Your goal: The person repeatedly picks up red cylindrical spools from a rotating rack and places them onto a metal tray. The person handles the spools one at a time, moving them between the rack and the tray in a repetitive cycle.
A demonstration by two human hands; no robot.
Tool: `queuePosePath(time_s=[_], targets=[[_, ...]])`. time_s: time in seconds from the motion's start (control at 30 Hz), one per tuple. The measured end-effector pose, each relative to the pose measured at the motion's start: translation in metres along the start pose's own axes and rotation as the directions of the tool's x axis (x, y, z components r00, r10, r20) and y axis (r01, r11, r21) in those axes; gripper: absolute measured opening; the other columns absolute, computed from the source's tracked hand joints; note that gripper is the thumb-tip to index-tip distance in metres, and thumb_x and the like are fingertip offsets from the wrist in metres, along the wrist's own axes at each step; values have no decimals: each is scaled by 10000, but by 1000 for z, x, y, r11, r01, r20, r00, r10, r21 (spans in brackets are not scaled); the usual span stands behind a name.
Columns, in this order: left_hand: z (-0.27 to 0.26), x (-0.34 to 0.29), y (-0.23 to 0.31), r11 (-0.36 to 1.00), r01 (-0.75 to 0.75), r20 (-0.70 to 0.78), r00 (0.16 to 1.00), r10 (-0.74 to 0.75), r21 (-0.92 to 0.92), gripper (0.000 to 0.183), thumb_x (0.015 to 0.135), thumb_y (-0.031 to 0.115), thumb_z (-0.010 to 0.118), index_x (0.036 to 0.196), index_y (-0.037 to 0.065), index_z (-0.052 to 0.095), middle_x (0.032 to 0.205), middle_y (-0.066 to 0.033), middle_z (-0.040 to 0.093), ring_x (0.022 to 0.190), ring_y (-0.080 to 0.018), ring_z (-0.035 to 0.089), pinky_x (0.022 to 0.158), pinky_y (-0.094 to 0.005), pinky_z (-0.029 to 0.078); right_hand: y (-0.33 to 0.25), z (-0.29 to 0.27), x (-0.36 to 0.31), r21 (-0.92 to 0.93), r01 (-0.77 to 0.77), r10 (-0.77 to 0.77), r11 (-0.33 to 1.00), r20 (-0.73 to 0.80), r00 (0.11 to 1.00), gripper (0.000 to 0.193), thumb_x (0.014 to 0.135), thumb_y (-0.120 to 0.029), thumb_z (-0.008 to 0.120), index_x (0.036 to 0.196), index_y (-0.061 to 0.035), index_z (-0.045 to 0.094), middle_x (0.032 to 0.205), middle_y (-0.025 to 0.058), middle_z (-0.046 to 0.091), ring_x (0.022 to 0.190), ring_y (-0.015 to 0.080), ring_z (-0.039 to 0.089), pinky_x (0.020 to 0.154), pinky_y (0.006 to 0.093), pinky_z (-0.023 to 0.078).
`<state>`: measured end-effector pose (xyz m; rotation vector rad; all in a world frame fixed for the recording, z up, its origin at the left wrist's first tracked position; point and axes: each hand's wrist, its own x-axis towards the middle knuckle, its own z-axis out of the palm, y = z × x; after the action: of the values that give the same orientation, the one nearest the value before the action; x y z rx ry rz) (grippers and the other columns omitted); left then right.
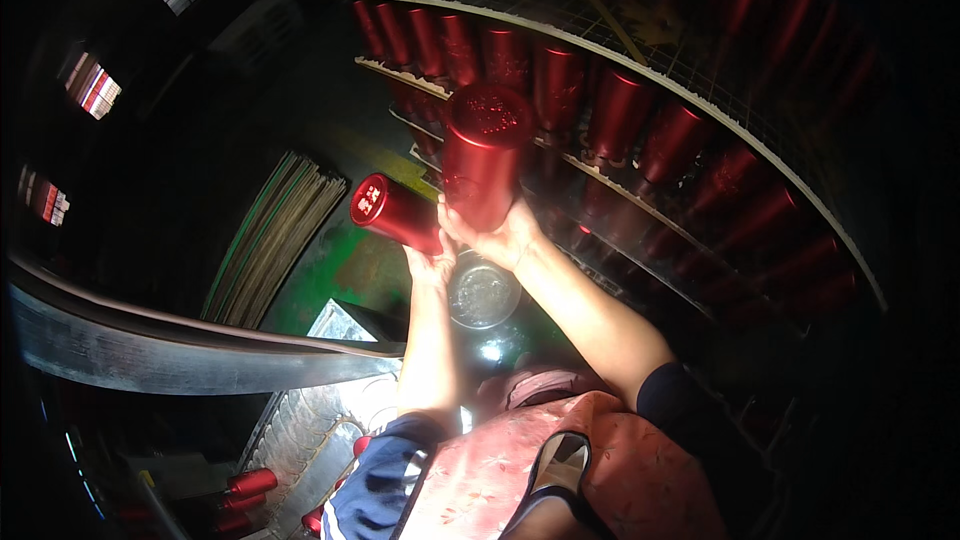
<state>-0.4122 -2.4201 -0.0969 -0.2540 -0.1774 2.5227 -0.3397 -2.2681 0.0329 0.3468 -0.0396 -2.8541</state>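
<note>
In my right hand [500, 232] is a large, glossy red metal cylinder [485, 160]. It stands nearly upright in front of the rack, with my fingers wrapped round its lower part. A second red metal cylinder [400, 212], tilted to the left, is gripped near its lower end by my left hand [432, 262]. Its round end faces left and shows pale marks or glare. The two hands are close together, and part of the left hand's grip is hidden behind the cylinder.
A tall rack [640, 65] with rows of similar red cylinders [560, 90] curves across the far right side. Flat boards [270, 240] lean in a stack to the left. A metal beam [180, 355] crosses at left, above a bin-like surface with red cylinders [252, 482]. A round metal piece [484, 295] lies below my hands.
</note>
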Motion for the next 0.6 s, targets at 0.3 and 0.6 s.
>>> queuePosePath(time_s=[0.3,0.6], targets=[[-4,-61,-10,994,97,-77,992,-100,-40,692,865,560,688,1304,41,557,1249,-238,589,1049,-413,620,715,-402,667,5,-56,-58,282,-326,251,902,271,929,687,926,-519,577,1317,41,502,1323,280,502,1206,430,516,897,594,567],[-31,-302,-69,866,-108,-40,988,146,489,555,921,425,659,1317,50,558,1243,-171,593,1115,-313,579,793,-455,602,-4,-263,-237,350,-333,323,876,90,942,498,954,-396,600,1329,-71,563,1401,228,496,1304,422,444,962,590,531]])
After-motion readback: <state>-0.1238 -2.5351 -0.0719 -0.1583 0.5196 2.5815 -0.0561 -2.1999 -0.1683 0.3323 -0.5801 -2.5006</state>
